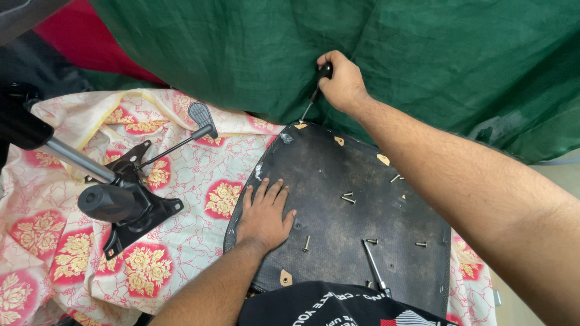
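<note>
A black chair seat base (356,211) lay upside down. The left hand (263,214) pressed flat on its near-left edge, fingers spread, steadying it. The right hand (343,81) gripped a screwdriver (314,96) at its far edge, tip down. Loose screws (348,197) lay on the base.

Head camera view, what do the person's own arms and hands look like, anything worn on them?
Both forearms are bare, with no sleeves in view. The left hand and right hand wear no gloves, and no rings, watch or bands show. The forearms have visible hair.
</note>
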